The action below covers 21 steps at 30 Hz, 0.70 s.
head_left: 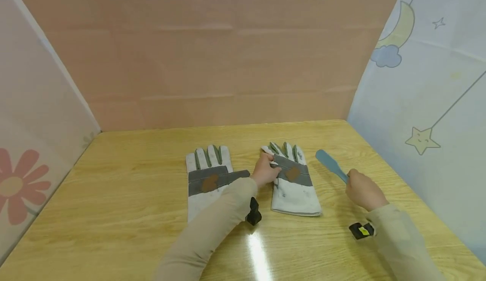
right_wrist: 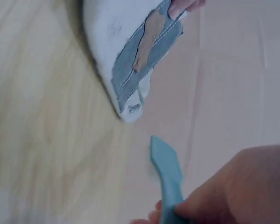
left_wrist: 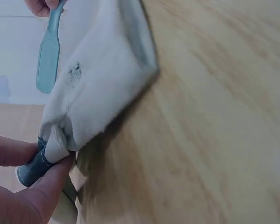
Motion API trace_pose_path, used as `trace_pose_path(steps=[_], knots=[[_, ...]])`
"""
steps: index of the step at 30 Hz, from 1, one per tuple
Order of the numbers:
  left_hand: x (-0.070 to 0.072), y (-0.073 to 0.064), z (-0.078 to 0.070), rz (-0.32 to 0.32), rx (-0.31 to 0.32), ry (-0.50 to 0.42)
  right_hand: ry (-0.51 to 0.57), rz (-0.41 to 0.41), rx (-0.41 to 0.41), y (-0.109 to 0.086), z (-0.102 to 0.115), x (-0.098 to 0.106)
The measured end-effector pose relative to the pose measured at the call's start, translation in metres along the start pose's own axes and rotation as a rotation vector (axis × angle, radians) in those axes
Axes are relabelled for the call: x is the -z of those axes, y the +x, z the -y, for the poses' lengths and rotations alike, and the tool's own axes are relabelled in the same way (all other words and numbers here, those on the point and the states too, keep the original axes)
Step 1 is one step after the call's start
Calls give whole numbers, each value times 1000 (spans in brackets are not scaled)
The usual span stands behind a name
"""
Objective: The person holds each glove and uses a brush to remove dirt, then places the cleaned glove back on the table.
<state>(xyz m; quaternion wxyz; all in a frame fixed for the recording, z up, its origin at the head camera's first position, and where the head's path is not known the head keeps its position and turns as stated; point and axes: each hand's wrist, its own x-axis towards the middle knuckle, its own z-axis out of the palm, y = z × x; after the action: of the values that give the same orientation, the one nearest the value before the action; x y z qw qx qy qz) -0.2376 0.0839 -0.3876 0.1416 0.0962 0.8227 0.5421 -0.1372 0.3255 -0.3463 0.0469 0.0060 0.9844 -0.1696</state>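
Observation:
Two white work gloves with grey bands and brown patches lie on the table, fingers pointing away. My left hand (head_left: pixel 264 170) pinches the left side of the right-hand glove (head_left: pixel 296 196) at its grey band; in the left wrist view, thumb and finger close on dark fabric (left_wrist: pixel 35 170). The left-hand glove (head_left: pixel 206 163) lies partly hidden behind my left forearm. My right hand (head_left: pixel 365 190) grips the handle of a blue tool with a flat paddle head (head_left: pixel 327 159), held to the right of the pinched glove, apart from it. No bristles can be made out on the tool.
The wooden table (head_left: pixel 114 196) meets a pinkish-brown backdrop (head_left: pixel 228 70) at its far edge. Patterned panels (head_left: pixel 448 91) stand along both sides. Black wrist devices (head_left: pixel 253 211) sit on both sleeves.

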Motion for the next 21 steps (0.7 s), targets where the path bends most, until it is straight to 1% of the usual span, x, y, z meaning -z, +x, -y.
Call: trace_pose_path(steps=[3, 7, 9, 14, 16, 21], knots=[[9, -1, 0, 3, 24, -104, 18, -43, 45, -1, 13, 0], [26, -3, -1, 11, 22, -212, 92, -105, 109, 0, 33, 0], [36, -4, -3, 18, 9, -263, 124, -139, 146, 2, 42, 0], [62, -11, -6, 47, 1, -352, 191, -205, 237, 7, 66, -3], [73, -15, -6, 41, 5, -364, 217, -217, 267, 10, 75, -5], [95, -23, -3, 20, 2, -439, 251, -232, 328, 14, 92, -13]])
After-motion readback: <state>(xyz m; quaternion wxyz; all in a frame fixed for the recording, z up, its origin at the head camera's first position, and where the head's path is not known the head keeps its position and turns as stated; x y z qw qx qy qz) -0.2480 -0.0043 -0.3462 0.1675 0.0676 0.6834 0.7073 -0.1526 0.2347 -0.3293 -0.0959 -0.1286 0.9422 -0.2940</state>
